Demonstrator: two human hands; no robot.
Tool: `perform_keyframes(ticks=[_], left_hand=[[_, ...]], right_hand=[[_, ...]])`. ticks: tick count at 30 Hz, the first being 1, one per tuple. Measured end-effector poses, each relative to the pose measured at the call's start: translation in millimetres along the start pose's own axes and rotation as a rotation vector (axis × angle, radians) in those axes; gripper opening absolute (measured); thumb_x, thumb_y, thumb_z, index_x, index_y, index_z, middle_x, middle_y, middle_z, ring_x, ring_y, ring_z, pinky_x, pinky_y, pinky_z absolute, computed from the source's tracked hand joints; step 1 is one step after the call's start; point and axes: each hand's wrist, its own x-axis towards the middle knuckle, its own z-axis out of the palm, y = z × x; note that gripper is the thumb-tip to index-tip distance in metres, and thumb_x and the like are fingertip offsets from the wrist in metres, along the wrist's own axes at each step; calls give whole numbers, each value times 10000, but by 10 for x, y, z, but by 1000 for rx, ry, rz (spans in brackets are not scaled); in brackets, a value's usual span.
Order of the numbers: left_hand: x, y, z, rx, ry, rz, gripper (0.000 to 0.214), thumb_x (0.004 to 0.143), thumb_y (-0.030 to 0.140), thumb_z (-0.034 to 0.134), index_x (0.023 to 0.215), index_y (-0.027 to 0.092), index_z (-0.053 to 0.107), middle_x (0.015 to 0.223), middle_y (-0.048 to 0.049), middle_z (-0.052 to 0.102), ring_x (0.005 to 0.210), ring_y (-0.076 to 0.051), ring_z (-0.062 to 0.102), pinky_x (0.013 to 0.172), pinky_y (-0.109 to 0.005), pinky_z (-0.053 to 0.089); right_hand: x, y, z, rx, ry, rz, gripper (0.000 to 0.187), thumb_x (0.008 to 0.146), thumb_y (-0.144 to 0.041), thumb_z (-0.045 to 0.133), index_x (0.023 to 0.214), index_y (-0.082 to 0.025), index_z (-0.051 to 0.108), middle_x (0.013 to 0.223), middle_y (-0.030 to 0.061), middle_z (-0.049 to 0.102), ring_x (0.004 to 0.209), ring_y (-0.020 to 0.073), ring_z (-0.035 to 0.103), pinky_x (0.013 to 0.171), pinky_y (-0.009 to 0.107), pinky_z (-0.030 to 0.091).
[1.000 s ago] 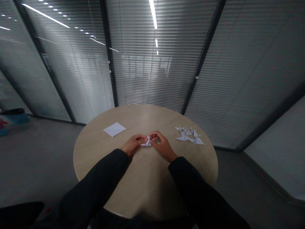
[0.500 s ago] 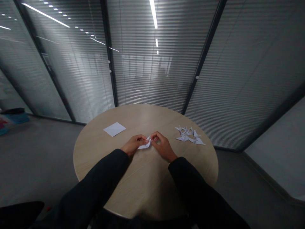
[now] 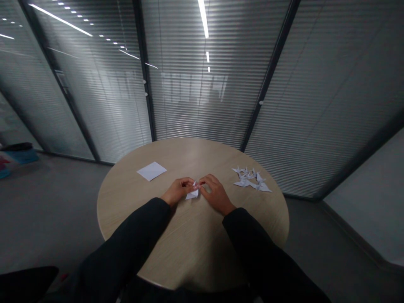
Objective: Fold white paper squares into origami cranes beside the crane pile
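Observation:
A small, partly folded piece of white paper (image 3: 192, 193) rests low over the middle of a round wooden table (image 3: 189, 244). My left hand (image 3: 176, 191) pinches its left side with fingers closed. My right hand (image 3: 214, 194) pinches its right side, fingers curled onto it. Both hands sit close together just above the tabletop, with my dark sleeves reaching in from below.
A flat white square sheet (image 3: 152, 171) lies on the table's far left. Several folded white paper cranes (image 3: 251, 178) are grouped on the right side. Glass walls with blinds stand behind the table. Grey floor surrounds it.
The folded paper has been drawn in smaller between my fingertips, and my right hand has shifted slightly lower and left. The sheet and cranes have not moved.

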Motion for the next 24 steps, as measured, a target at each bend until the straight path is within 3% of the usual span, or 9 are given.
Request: perform_keyframes(ticks=[8,13,24], left_hand=[[27,-24,-39,62,4,-15,426,503,500,824,628,120,679,580,-3,591,542,-91,477,562,-238,356],[15,-7,-26,55,31,-20,422,478,490,836,619,118,691,569,-7,600,529,-91,476,552,-239,363],[1,-15,-27,197,86,26,420,531,517,798,624,121,692,585,-17,589,555,-110,472,540,-245,338]], right_hand=[[-10,7,3,-106,-5,-44,92,841,-129,540,836,-207,590,838,61,599,837,215,542,777,361,444],[-5,-14,-19,-91,-38,-71,128,873,-149,529,953,-211,609,915,64,613,895,209,545,820,365,444],[-8,-7,-19,-194,-17,-118,101,882,-178,527,844,-198,618,828,65,620,836,211,550,789,362,437]])
